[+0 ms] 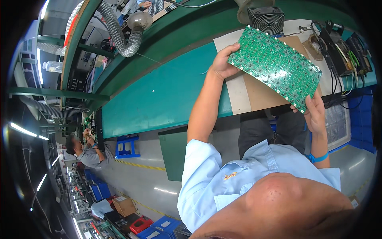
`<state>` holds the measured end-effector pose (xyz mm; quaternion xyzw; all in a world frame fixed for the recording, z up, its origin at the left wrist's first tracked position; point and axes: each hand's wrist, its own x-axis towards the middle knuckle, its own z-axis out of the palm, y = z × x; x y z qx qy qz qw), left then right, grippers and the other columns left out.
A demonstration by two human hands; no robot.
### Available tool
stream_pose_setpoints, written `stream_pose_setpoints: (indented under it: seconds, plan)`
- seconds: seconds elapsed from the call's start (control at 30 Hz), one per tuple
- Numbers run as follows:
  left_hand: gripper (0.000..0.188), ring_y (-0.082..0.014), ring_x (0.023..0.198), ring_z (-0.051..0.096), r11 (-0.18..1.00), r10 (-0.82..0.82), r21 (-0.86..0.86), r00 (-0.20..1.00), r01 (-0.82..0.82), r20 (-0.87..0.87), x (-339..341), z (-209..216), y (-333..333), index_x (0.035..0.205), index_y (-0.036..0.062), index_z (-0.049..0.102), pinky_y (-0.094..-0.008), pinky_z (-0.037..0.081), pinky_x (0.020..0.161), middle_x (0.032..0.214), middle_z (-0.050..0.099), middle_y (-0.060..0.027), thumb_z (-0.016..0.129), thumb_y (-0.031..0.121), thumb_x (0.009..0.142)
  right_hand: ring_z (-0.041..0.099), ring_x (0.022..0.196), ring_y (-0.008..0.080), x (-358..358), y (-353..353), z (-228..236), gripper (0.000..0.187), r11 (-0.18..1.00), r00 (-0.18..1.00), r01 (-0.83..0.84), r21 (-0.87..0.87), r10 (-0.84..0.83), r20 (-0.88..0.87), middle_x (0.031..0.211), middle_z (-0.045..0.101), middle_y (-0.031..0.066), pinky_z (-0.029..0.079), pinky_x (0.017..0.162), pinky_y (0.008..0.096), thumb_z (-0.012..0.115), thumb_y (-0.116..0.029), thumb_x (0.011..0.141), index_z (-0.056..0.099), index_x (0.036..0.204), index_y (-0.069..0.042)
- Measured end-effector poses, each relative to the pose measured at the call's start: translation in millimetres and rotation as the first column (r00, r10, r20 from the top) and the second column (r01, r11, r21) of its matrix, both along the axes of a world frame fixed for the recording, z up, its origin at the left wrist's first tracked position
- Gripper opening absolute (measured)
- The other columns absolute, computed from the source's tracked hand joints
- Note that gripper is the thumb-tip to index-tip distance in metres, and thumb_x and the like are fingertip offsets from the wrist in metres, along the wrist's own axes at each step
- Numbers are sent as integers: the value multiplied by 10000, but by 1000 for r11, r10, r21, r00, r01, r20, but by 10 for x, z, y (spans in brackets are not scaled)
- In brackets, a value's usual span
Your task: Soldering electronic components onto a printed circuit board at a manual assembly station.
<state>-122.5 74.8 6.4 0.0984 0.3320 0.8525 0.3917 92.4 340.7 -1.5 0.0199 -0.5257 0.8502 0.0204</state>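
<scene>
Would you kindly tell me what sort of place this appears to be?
Probably an electronics assembly workshop: the green rectangular circuit board, the long teal-topped workbench and the silvery ribbed flexible duct all suggest it.

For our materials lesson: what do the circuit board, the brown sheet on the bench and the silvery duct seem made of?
Circuit board: probably coated resin laminate; its glossy green face shows glare.
Brown sheet: likely matt cardboard, plain tan without shine.
Silvery duct: apparently metal foil or metallised plastic, shiny, with crinkled ridges.
</scene>
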Motion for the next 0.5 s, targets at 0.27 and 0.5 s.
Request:
stream_pose_setpoints:
  seconds: [0.27, 0.5]
  plan:
    - [421, -296, 962, 674, 999, -27, 30, 997, 25, 78, 5, -8, -22, 1276, -17, 542, -399, 525, 875, 1181, 654, -195, 464, 203, 926, 670, 787, 202, -76, 27, 29, 407, 998, 1000, -23, -58, 24, 17, 1071, 643, 167, 522, 651, 251, 456, -171, 1035, 359, 1390, 3]
    - [406, -261, 926, 671, 999, 51, 13, 999, -51, 18, -34, 75, -74, 1247, -22, 558, -383, 523, 862, 1138, 668, -178, 470, 220, 934, 666, 824, 198, -84, 21, 54, 422, 993, 997, -76, -93, 78, 20, 1067, 640, 161, 521, 669, 250, 462, -155, 1029, 359, 1402, 14]
